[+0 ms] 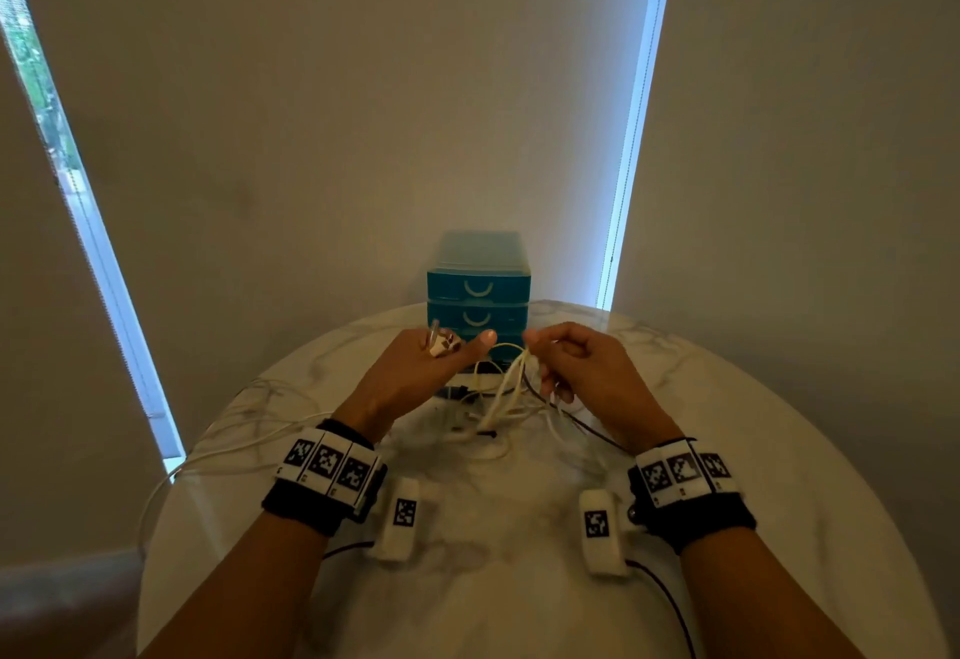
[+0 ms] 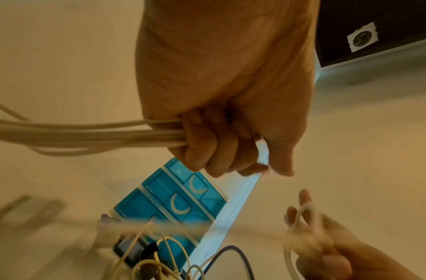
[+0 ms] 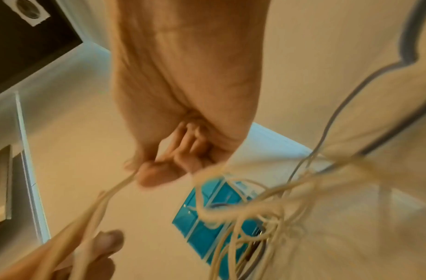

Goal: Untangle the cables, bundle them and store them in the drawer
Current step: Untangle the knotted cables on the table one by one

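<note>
A tangle of white cables (image 1: 501, 401) with a thin dark cable (image 1: 571, 419) lies on the round marble table (image 1: 753, 450), in front of a small teal drawer unit (image 1: 479, 289) whose visible drawers are shut. My left hand (image 1: 441, 357) is raised over the tangle; its fingers curl round a bunch of white cable strands (image 2: 87, 132), with a plug end sticking up by the fingers (image 1: 441, 344). My right hand (image 1: 566, 362) pinches white strands (image 3: 106, 199) lifted from the tangle, its fingers curled. The teal drawer unit (image 2: 173, 206) also shows in both wrist views.
More white cable loops (image 1: 223, 429) trail over the table's left edge. A wall and window blinds stand right behind the drawer unit. Bare tabletop lies near me, between my forearms.
</note>
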A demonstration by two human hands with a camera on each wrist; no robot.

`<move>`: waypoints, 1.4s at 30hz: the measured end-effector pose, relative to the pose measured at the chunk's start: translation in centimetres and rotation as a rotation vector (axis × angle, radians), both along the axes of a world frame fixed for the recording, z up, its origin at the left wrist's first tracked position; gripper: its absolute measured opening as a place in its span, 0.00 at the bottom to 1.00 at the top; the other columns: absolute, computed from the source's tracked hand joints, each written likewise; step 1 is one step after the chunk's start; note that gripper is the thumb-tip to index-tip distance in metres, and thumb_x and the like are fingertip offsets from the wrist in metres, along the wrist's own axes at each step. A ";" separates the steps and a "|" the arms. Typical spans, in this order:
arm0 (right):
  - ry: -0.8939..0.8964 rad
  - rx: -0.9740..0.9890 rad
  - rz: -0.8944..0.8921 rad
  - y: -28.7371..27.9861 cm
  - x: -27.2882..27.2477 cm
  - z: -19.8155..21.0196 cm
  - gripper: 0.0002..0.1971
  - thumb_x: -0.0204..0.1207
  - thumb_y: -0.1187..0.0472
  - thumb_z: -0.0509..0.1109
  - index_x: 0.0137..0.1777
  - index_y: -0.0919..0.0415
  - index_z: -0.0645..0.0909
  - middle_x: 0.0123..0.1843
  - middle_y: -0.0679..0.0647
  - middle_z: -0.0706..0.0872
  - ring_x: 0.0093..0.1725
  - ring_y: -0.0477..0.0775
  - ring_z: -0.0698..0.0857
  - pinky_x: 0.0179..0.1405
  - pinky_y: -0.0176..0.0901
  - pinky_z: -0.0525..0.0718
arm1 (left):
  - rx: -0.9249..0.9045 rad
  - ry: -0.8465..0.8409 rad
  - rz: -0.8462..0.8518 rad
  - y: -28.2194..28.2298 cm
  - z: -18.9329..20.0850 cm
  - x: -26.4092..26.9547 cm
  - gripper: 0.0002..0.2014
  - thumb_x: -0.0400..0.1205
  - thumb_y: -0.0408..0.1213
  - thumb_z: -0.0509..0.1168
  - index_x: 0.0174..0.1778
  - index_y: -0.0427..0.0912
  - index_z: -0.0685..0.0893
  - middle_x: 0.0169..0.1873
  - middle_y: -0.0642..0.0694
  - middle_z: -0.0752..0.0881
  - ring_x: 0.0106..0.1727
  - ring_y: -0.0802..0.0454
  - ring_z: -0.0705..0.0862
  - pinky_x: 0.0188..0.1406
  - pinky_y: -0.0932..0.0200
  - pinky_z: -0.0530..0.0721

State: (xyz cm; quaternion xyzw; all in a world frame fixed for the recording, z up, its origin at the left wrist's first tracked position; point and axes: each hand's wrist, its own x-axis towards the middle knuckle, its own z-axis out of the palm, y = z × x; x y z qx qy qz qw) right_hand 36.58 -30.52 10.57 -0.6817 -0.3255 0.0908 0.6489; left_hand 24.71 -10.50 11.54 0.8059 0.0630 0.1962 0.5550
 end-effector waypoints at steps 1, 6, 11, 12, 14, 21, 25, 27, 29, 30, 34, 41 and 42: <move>0.030 0.105 -0.080 0.1 0.1 -0.1 0.18 0.81 0.47 0.80 0.54 0.63 0.90 0.35 0.57 0.90 0.31 0.54 0.87 0.29 0.43 0.80 | 0.013 0.009 -0.021 -0.2 0.1 -0.2 0.18 0.86 0.54 0.74 0.42 0.41 0.91 0.31 0.59 0.89 0.30 0.68 0.86 0.28 0.76 0.79; 0.074 0.253 -0.192 0.2 0.0 -0.4 0.16 0.82 0.46 0.79 0.56 0.60 0.90 0.35 0.53 0.90 0.33 0.54 0.88 0.28 0.41 0.80 | 0.103 0.052 -0.097 -0.5 -0.2 -0.4 0.11 0.80 0.55 0.80 0.49 0.53 0.98 0.48 0.48 0.97 0.56 0.45 0.94 0.62 0.44 0.91; 0.081 0.269 -0.176 -0.4 0.3 -0.5 0.16 0.83 0.47 0.79 0.59 0.60 0.90 0.39 0.55 0.92 0.35 0.55 0.89 0.28 0.40 0.80 | 0.084 -0.002 -0.020 0.1 -0.1 -0.1 0.09 0.81 0.53 0.79 0.49 0.54 0.99 0.44 0.51 0.96 0.50 0.50 0.94 0.52 0.54 0.91; 0.090 0.273 -0.166 -0.5 0.3 -0.4 0.16 0.82 0.48 0.80 0.58 0.61 0.90 0.38 0.54 0.92 0.34 0.54 0.88 0.27 0.40 0.79 | 0.061 -0.017 -0.003 0.1 0.0 -0.2 0.09 0.82 0.53 0.79 0.50 0.52 0.99 0.43 0.53 0.96 0.47 0.55 0.94 0.46 0.61 0.90; 0.106 0.259 -0.142 -0.6 0.3 -0.4 0.15 0.82 0.48 0.80 0.55 0.62 0.90 0.37 0.54 0.90 0.34 0.54 0.86 0.27 0.40 0.79 | 0.015 -0.051 0.032 0.3 -0.1 -0.2 0.11 0.84 0.49 0.78 0.50 0.46 0.98 0.34 0.59 0.93 0.35 0.67 0.89 0.31 0.74 0.80; 0.336 0.409 -0.143 -0.9 0.8 0.0 0.14 0.85 0.44 0.75 0.50 0.55 0.86 0.39 0.50 0.87 0.33 0.46 0.84 0.31 0.40 0.73 | 0.014 -0.064 0.013 0.4 -0.3 -0.1 0.11 0.85 0.51 0.75 0.55 0.49 0.96 0.33 0.65 0.92 0.33 0.72 0.87 0.28 0.78 0.77; 0.457 0.498 -0.157 -1.2 1.0 0.1 0.16 0.82 0.41 0.76 0.50 0.54 0.84 0.39 0.48 0.86 0.33 0.43 0.83 0.26 0.34 0.75 | 0.064 0.036 -0.071 0.6 -0.6 -0.2 0.09 0.81 0.50 0.80 0.56 0.55 0.97 0.50 0.58 0.96 0.53 0.63 0.94 0.50 0.69 0.88; 0.478 0.509 -0.137 -1.1 1.0 0.0 0.16 0.82 0.41 0.77 0.51 0.54 0.85 0.39 0.49 0.86 0.34 0.43 0.82 0.25 0.33 0.76 | 0.110 0.036 -0.063 0.7 -0.7 0.0 0.08 0.81 0.49 0.80 0.54 0.54 0.97 0.49 0.55 0.97 0.53 0.58 0.94 0.55 0.61 0.90; 0.489 0.478 -0.138 -1.0 1.1 0.0 0.15 0.82 0.42 0.77 0.52 0.55 0.86 0.40 0.49 0.87 0.33 0.43 0.82 0.26 0.34 0.76 | 0.130 -0.008 0.002 0.8 -0.7 0.1 0.07 0.82 0.50 0.80 0.52 0.53 0.97 0.45 0.55 0.96 0.48 0.59 0.94 0.50 0.60 0.90; 0.482 0.426 -0.162 -1.1 1.1 -0.1 0.14 0.83 0.44 0.78 0.53 0.56 0.87 0.40 0.50 0.88 0.31 0.44 0.82 0.26 0.35 0.77 | 0.115 -0.049 0.042 1.0 -0.7 0.1 0.07 0.82 0.50 0.79 0.51 0.52 0.96 0.44 0.56 0.96 0.46 0.61 0.93 0.46 0.61 0.90; 0.312 -0.014 -0.299 -1.9 1.4 -0.8 0.09 0.83 0.58 0.79 0.48 0.66 0.89 0.29 0.54 0.83 0.19 0.46 0.72 0.18 0.36 0.70 | 0.007 -0.188 0.175 1.6 -0.9 0.3 0.05 0.84 0.49 0.77 0.52 0.54 0.95 0.42 0.59 0.94 0.44 0.65 0.91 0.37 0.72 0.85; -0.009 0.128 -0.516 -0.4 0.7 -0.7 0.02 0.80 0.54 0.81 0.50 0.50 0.92 0.46 0.47 0.94 0.47 0.47 0.89 0.52 0.47 0.88 | 0.106 -0.218 0.108 1.0 -0.9 0.3 0.07 0.85 0.50 0.76 0.57 0.56 0.95 0.52 0.58 0.96 0.56 0.62 0.93 0.55 0.64 0.88; -0.064 0.172 -0.573 -0.5 0.7 -0.4 0.02 0.83 0.52 0.79 0.50 0.47 0.90 0.51 0.46 0.93 0.52 0.45 0.88 0.58 0.49 0.88 | 0.111 -0.227 0.089 0.9 -0.8 0.2 0.07 0.85 0.49 0.76 0.57 0.56 0.95 0.54 0.58 0.95 0.57 0.62 0.93 0.59 0.60 0.89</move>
